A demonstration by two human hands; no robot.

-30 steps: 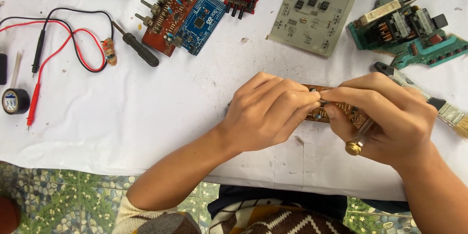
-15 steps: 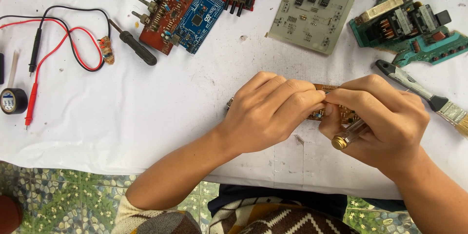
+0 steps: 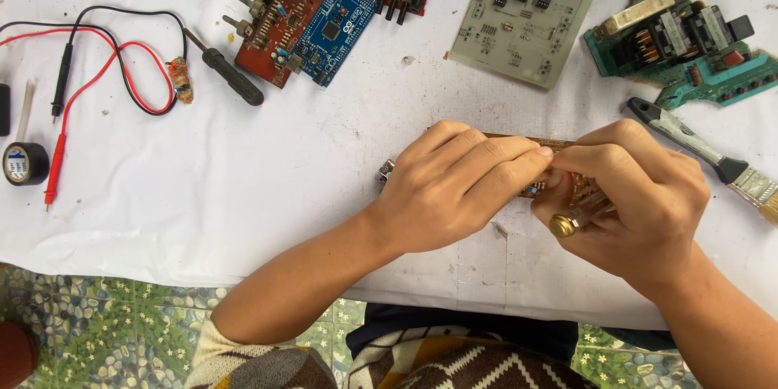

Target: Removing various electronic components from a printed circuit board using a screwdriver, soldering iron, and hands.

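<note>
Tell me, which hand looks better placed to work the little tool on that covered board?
Probably the right hand: it grips the screwdriver by its clear handle, over the brown circuit board. The left hand lies across that board, pinning it.

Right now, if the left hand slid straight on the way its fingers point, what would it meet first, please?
The left hand points rightward; its fingers would almost at once meet the right hand, which looks already in contact above the brown board.
</note>
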